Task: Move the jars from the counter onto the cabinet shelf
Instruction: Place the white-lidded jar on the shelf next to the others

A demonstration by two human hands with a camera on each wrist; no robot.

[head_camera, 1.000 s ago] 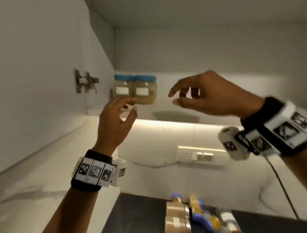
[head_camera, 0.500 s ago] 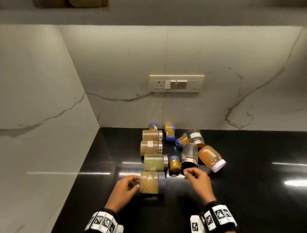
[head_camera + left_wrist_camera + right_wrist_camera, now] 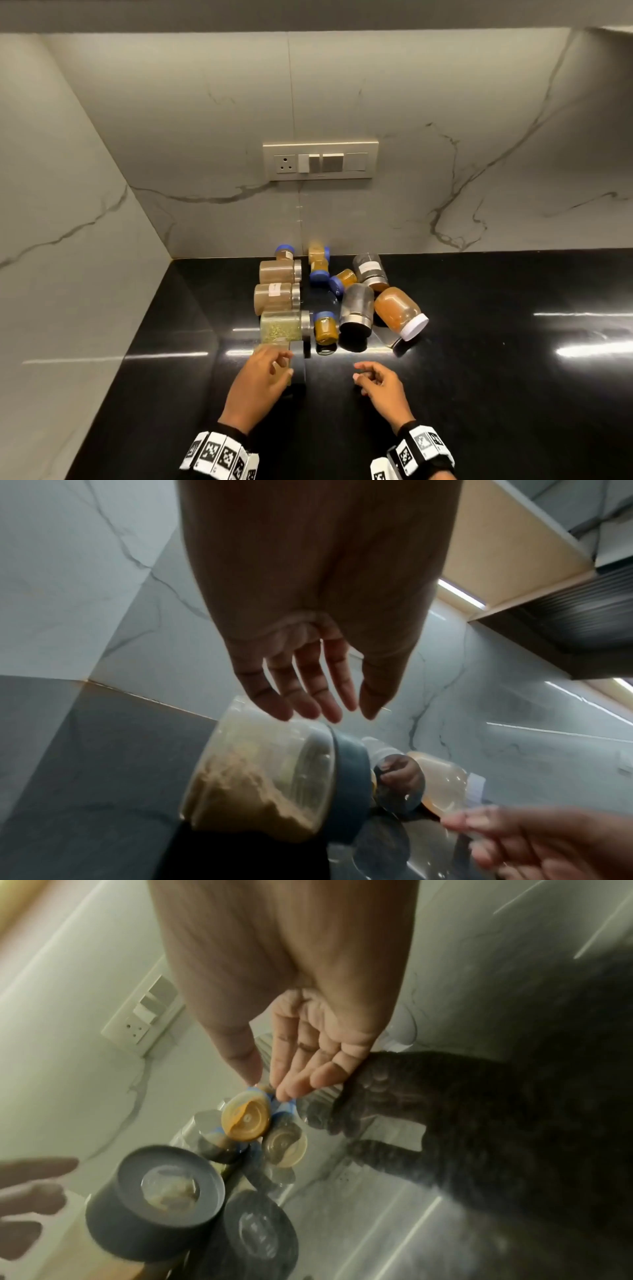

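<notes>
Several spice jars lie on their sides on the black counter (image 3: 479,377) near the back wall. The nearest one, a tan-powder jar (image 3: 298,363) (image 3: 257,783) with a dark lid (image 3: 154,1204), lies under my left hand (image 3: 282,365). That hand's fingers (image 3: 308,704) are stretched out straight over the jar's body, and I cannot tell if they touch it. My right hand (image 3: 358,372) (image 3: 270,1088) hovers over the counter, relaxed and holding nothing, just short of a small blue-lidded mustard jar (image 3: 324,329). The cabinet shelf is out of view.
Behind the nearest jar lie a green-herb jar (image 3: 281,325), a dark jar with a silver lid (image 3: 356,308) and an orange jar with a white lid (image 3: 399,313). A switch plate (image 3: 320,161) sits on the marble back wall. A side wall closes the left.
A second ago both hands were up at the shelf beside two blue-lidded jars. They have come down to the counter; my left hand moved over the nearest jar and my right drew back slightly.
</notes>
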